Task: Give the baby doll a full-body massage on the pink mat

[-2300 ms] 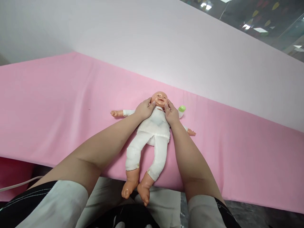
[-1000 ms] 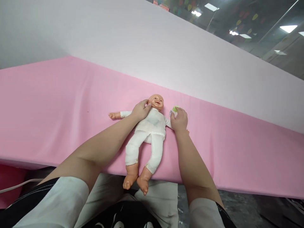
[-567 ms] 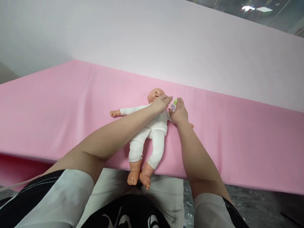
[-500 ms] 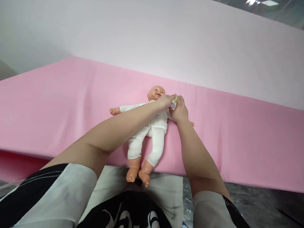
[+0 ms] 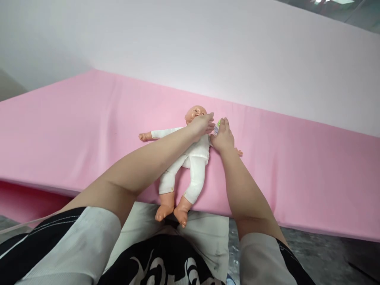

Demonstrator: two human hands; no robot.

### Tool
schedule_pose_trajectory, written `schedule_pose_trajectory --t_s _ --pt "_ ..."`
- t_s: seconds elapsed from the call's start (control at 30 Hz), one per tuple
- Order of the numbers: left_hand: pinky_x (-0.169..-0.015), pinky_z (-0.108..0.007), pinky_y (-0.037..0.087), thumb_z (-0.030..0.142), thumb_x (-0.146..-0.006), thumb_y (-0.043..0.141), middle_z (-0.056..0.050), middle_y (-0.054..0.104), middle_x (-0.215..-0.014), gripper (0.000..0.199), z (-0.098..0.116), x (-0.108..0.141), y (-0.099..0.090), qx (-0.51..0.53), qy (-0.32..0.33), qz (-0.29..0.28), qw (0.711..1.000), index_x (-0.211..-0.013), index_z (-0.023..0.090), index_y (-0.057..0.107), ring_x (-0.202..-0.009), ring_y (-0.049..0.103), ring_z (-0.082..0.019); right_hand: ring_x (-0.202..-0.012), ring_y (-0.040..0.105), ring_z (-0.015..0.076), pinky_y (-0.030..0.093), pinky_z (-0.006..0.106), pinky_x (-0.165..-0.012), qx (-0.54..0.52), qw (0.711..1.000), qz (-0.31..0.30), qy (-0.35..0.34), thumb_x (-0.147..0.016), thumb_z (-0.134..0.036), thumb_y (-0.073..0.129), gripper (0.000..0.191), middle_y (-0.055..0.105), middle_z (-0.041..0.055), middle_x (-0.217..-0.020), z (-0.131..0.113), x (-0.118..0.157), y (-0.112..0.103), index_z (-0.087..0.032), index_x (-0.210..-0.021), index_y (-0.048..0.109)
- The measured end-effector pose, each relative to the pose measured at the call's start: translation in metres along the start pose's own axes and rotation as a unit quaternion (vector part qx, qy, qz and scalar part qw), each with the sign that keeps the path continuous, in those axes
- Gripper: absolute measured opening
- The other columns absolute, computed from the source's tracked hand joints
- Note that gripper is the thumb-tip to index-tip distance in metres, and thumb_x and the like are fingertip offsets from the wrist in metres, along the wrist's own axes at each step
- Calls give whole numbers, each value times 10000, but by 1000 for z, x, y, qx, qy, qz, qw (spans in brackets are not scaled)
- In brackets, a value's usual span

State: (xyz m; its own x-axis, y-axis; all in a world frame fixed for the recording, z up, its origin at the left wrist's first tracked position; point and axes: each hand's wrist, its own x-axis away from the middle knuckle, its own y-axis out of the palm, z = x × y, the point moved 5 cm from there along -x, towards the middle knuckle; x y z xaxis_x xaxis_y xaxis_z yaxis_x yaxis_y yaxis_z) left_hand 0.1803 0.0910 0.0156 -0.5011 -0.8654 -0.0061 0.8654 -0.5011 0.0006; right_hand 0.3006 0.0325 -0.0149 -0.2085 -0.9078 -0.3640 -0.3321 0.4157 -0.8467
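A baby doll [image 5: 197,162] in a white suit lies on its back on the pink cloth, head away from me and feet over the near edge. My left hand [image 5: 202,126] is above the doll's chest, just below its face, with the fingers apart and nothing in them. To the right, my right hand [image 5: 223,137] holds a small bottle [image 5: 217,128] with a green top and a printed label. The bottle is partly hidden behind the fingers. Under that hand, the doll's arm comes out to the right.
Pink cloth [image 5: 311,174] covers the long surface, with folds at left and right. A pale wall [image 5: 208,47] rises behind it. Grey floor [image 5: 320,253] shows below the near edge at right.
My left hand has moved slightly left and its fingers have opened away from the bottle. My right hand stays almost where it was, and the bottle's green top shows beside its fingers.
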Motion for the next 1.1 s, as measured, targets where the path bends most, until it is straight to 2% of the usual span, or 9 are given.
schedule_pose_trajectory --t_s 0.13,0.27,0.4,0.47,0.63,0.73,0.87,0.97,1.1 --pt "-1085 -484 570 706 -966 509 -210 743 -1238 569 -4 46 -35 127 -59 22 990 -1081 171 661 -1216 716 -319 -1656 93 430 211 707 -1291 8 1000 22 -11 -887 -328 661 909 170 202 -1780 -12 5 -6 -119 -1668 247" --pt "-1116 -464 563 652 -979 479 -187 755 -1239 537 -8 78 -64 212 -54 18 976 -1069 170 699 -1243 708 -310 -1674 112 342 162 664 -1325 -22 991 59 -121 -1022 -395 482 726 216 132 -1782 -68 26 -22 -191 -1684 265" --pt "-1109 -558 551 771 -978 355 -198 769 -1198 712 -11 92 -71 274 -28 16 961 -1126 165 698 -1280 686 -360 -1675 146 301 142 567 -1361 -56 932 -81 -348 -1044 -541 474 797 250 90 -1778 -141 65 -21 -214 -1716 196" --pt "-1096 -607 539 868 -941 265 -221 764 -1216 868 -11 96 -67 294 -36 -10 955 -1173 150 694 -1299 668 -401 -1678 123 308 114 568 -1366 -55 918 -128 -372 -1031 -601 503 880 225 83 -1785 -156 76 -17 -219 -1728 123" --pt "-1089 -596 543 992 -836 145 -242 742 -1271 1112 -11 97 -78 249 -35 -1 968 -1309 135 672 -1323 648 -427 -1674 138 327 70 575 -1369 -23 921 -157 -357 -1008 -652 553 961 235 154 -1769 -154 78 -8 -144 -1720 153" --pt "-1089 -577 556 978 -852 169 -239 730 -1290 1090 -9 94 -98 232 -8 32 972 -1363 149 658 -1336 642 -414 -1659 215 316 112 553 -1369 -6 908 -181 -378 -1038 -630 507 868 289 182 -1746 -155 83 -6 -119 -1695 260" --pt "-1070 -585 572 943 -888 232 -245 743 -1241 1033 -7 92 -114 270 21 65 961 -1372 130 646 -1323 652 -409 -1660 216 288 167 546 -1365 -23 890 -201 -408 -1060 -609 467 857 287 151 -1752 -167 101 -7 -167 -1722 149" --pt "-1084 -580 564 922 -909 189 -237 751 -1253 1013 -6 94 -109 306 18 58 950 -1325 133 671 -1333 652 -394 -1672 155 298 155 549 -1369 -36 891 -191 -411 -1041 -636 493 962 210 158 -1773 -174 108 -7 -153 -1726 20" --pt "-1116 -564 541 879 -936 134 -247 730 -1318 1000 -2 100 -85 344 -2 -9 939 -1286 124 688 -1345 649 -379 -1681 92 299 113 569 -1373 -35 905 -163 -390 -1012 -676 525 1035 161 125 -1791 -169 101 -6 -204 -1723 -61"
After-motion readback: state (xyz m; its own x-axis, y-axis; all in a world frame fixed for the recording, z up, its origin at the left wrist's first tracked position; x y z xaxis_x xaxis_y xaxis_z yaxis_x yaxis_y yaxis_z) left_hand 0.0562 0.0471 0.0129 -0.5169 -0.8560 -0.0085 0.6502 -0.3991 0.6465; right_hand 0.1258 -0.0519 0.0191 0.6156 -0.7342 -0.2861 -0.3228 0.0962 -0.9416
